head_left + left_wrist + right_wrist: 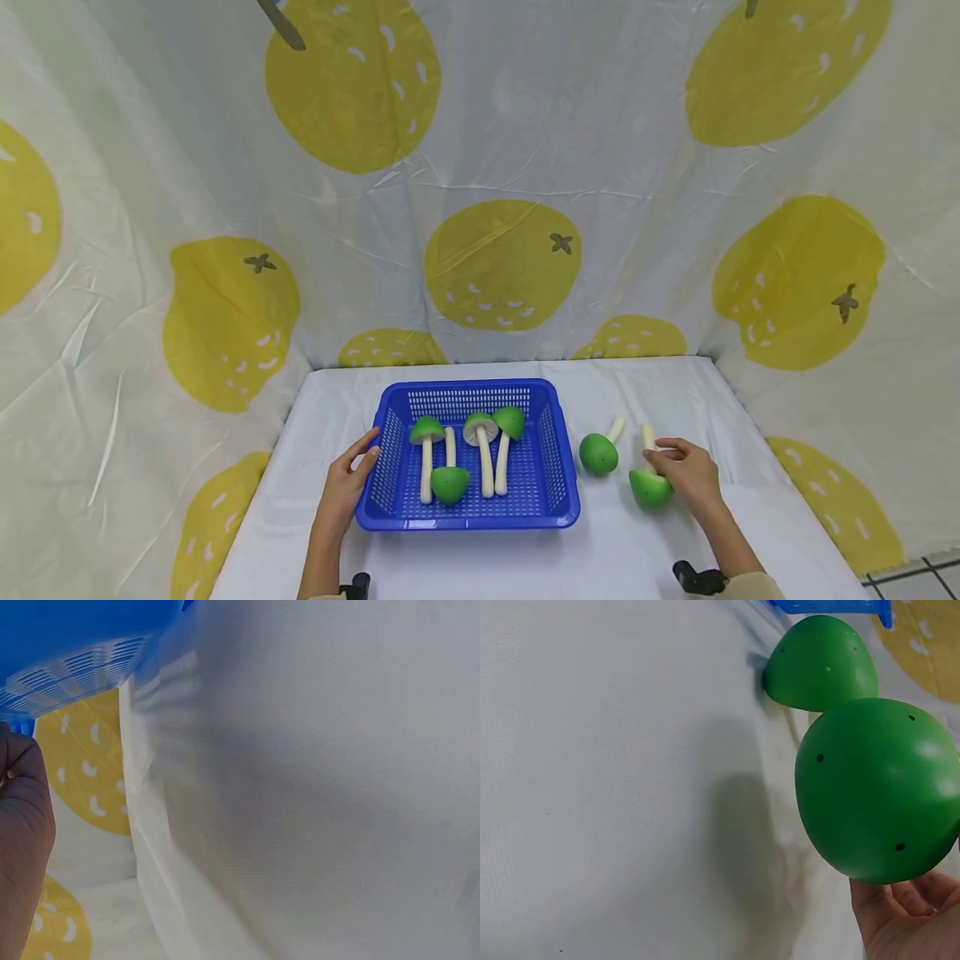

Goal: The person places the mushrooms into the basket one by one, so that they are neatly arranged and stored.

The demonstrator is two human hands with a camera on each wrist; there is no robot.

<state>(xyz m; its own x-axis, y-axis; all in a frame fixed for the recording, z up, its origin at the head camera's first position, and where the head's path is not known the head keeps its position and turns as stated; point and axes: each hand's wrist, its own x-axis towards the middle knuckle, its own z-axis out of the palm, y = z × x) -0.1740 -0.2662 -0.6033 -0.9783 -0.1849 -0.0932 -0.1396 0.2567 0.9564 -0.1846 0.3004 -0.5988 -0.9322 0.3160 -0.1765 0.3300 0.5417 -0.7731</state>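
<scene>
My right hand (pixel 692 477) pinches the pale stem of a toy mushroom (pixel 651 489) with a speckled green cap. The cap points down toward me in the head view and looms large in the right wrist view. Just left of it lies another green-capped mushroom (pixel 598 454). My left hand (pixel 347 482) is at the left rim of a blue plastic basket (pixel 467 524), its fingertips and thumb tip touching the rim. Several green-capped mushrooms lie inside, among them one (pixel 450 485) with its cap toward me and one (pixel 427 430) with its cap away.
A white cloth covers the table (pixel 480 567) under the basket. Behind and at both sides hang pale curtains with large yellow fruit prints (pixel 504 265). Tiled floor (pixel 926 575) shows at the lower right.
</scene>
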